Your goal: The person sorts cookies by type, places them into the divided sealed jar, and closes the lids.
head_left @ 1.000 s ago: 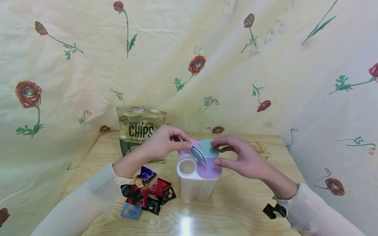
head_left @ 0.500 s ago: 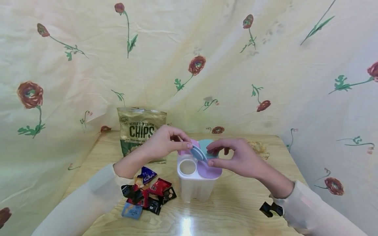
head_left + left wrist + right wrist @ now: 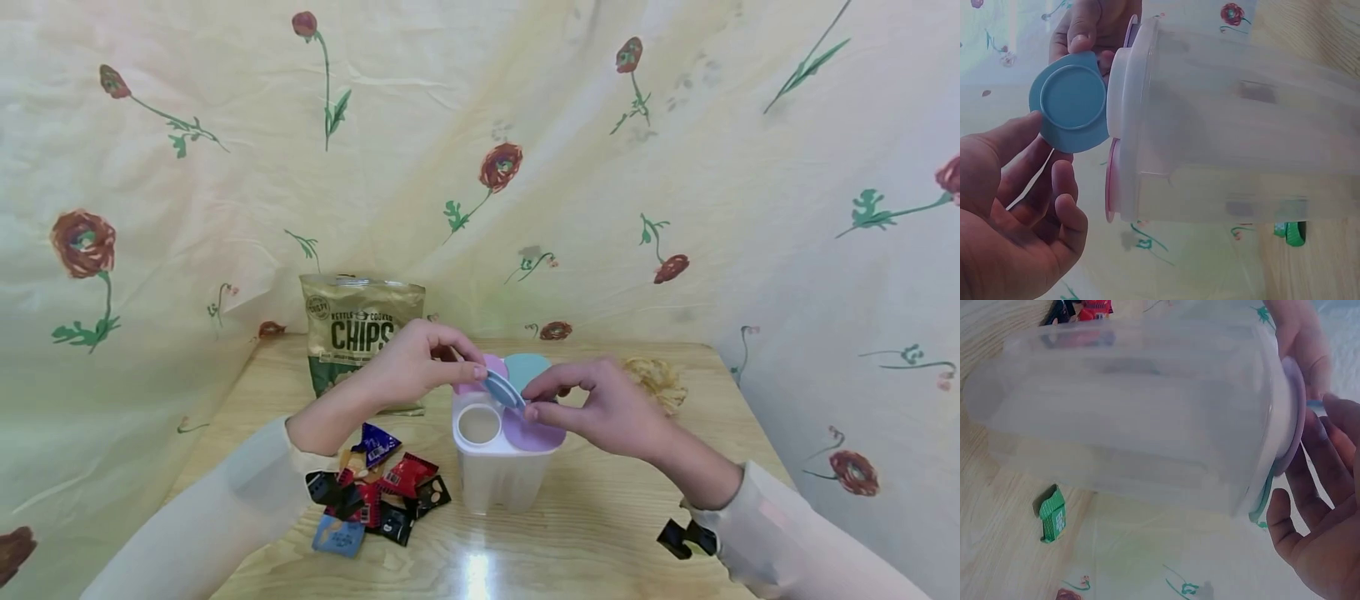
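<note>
Holding, in my left hand (image 3: 411, 364): one small blue cap (image 3: 504, 389), raised on edge above the container (image 3: 498, 475), pinched between thumb and fingertips. My right hand (image 3: 600, 408): thumb and forefinger curled together at the cap's other edge, touching it. Container: clear plastic, upright at the middle of the counter (image 3: 600, 533), white top with four round openings. One opening (image 3: 478, 425) uncovered, at the near left. Remaining caps in place: pink (image 3: 491, 364) at the back left, teal (image 3: 528, 365) at the back right, lilac (image 3: 532, 433) at the near right. Left of the container, on the counter: a heap of small wrapped packets (image 3: 375, 492). Behind, against the flowered cloth (image 3: 675, 167): one bag of chips (image 3: 360, 329), upright. By my right wrist: a black clip (image 3: 684, 537).
</note>
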`<state>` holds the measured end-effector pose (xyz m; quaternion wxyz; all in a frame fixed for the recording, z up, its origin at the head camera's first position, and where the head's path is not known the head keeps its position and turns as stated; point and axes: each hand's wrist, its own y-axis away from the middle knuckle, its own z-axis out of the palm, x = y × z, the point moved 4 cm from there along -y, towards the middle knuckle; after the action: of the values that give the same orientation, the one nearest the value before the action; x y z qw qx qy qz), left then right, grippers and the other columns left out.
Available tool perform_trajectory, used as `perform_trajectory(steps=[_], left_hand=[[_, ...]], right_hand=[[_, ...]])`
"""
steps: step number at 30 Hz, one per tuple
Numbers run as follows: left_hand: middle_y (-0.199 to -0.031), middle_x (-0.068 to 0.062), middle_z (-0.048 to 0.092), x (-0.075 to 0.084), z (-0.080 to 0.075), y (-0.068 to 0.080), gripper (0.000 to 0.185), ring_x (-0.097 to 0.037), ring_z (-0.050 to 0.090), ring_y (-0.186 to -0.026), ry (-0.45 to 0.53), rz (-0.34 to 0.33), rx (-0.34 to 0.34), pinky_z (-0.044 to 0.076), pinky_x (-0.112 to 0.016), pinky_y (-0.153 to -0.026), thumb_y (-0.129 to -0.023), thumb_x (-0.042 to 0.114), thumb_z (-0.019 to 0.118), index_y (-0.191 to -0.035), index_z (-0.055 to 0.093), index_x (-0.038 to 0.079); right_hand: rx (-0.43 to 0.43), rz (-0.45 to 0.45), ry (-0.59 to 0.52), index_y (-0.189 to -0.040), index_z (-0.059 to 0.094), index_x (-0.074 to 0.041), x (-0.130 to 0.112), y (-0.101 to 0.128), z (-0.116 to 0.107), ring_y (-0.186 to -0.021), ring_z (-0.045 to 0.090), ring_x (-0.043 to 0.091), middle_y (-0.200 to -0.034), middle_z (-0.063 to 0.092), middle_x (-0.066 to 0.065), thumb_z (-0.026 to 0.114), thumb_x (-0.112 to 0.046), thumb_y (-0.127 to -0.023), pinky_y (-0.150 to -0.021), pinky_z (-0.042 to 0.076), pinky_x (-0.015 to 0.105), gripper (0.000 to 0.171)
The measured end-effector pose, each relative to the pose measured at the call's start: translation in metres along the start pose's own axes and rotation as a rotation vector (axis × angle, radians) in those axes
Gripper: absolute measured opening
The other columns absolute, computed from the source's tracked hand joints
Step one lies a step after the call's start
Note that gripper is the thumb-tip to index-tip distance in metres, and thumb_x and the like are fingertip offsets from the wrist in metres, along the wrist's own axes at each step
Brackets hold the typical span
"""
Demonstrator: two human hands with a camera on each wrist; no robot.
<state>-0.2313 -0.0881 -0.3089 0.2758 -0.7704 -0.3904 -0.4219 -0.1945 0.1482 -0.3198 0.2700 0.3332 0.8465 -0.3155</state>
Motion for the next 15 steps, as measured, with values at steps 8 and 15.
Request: perform_trajectory(steps=[8, 15], left_hand=[[-0.095, -0.003, 0.072, -0.007, -0.004, 0.004, 0.015, -0.022, 0.066, -0.078, 0.017, -0.029, 0.007, 0.054, -0.032, -0.067, -0.094, 0.023, 0.076, -0.107, 0.079, 0.015], [-0.089, -0.005, 0.071, -0.037, -0.024, 0.019, 0.016, -0.023, 0.065, -0.076, -0.013, -0.069, 0.065, 0.055, -0.035, -0.065, -0.099, 0.028, 0.070, -0.108, 0.078, 0.017]], right_hand=[[-0.003, 0.016, -0.056, -0.097, 0.081, -0.019, 0.001, 0.001, 0.003, -0.082, 0.071, 0.008, -0.090, 0.078, -0.006, 0.081, -0.014, -0.089, -0.075, 0.059, 0.029, 0.010], [0.020, 0.041, -0.050, -0.094, 0.080, -0.024, 0.002, 0.003, 0.001, -0.083, 0.071, 0.009, -0.090, 0.078, -0.009, 0.081, -0.012, -0.088, -0.075, 0.059, 0.028, 0.013]])
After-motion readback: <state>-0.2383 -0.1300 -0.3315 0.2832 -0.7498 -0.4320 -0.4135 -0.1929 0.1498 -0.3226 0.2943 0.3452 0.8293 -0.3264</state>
